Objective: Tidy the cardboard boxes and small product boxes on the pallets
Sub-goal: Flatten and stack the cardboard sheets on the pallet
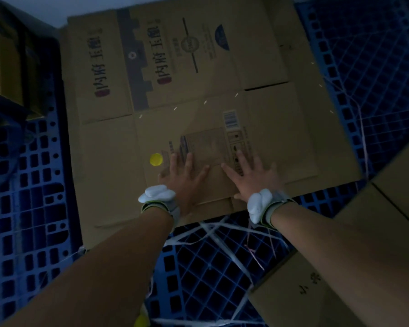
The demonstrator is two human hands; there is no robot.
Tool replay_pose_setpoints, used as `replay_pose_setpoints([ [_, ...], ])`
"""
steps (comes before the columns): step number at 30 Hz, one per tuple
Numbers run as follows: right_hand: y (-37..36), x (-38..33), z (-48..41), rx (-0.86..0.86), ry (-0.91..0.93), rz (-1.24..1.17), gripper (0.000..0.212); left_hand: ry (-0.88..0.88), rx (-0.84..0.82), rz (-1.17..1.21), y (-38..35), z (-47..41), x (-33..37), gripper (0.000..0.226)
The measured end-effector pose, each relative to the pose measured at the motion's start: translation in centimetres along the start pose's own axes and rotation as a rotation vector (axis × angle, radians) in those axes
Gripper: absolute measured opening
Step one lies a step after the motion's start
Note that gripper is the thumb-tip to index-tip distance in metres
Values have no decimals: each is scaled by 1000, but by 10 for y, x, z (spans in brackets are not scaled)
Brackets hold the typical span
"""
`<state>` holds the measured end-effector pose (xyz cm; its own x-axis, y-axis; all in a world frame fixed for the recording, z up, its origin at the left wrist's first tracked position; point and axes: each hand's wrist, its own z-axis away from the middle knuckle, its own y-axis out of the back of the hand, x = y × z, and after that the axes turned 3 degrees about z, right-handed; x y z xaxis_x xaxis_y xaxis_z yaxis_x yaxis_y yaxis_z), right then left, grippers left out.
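A large flattened cardboard box (198, 95) with dark printed lettering and a barcode lies spread over the blue pallet (28, 208). A round yellow sticker (156, 159) sits on its near half. My left hand (183, 178) lies flat on the cardboard just right of the sticker, fingers straight and spread. My right hand (250, 175) presses flat beside it, fingers also spread, near the printed label. Both wrists wear white trackers on straps. Neither hand holds anything.
A closed cardboard box (373, 244) rises at the lower right, close to my right forearm. Another box (7, 60) stands at the upper left. White plastic strapping (213, 234) lies tangled on the pallet grid below the flattened box.
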<state>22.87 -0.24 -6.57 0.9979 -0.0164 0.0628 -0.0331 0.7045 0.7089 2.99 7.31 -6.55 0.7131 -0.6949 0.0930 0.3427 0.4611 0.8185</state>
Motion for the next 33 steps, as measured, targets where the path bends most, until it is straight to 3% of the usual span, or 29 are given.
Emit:
replay_pose_setpoints([
  [5,-30,-6,40,54,-34,-82,73,-44,110,-40,-3,27,47,65],
  [9,-63,10,81,25,-69,-79,70,-361,257,14,14,30,103,40],
  [12,-94,35,116,2,-133,-109,69,-455,160,118,15,30,151,29],
  [16,-136,71,164,106,-141,-96,62,-471,22,102,-11,29,205,43],
  [20,-174,93,204,100,-293,-163,74,-474,-145,134,-32,33,247,50],
  [25,-235,87,258,62,-523,-279,100,-179,-233,313,-47,26,285,44],
  [28,-287,64,297,10,-601,-380,104,72,-233,374,-50,24,307,64],
  [33,-298,41,316,-3,-616,-451,114,352,-177,672,-51,7,318,83],
])
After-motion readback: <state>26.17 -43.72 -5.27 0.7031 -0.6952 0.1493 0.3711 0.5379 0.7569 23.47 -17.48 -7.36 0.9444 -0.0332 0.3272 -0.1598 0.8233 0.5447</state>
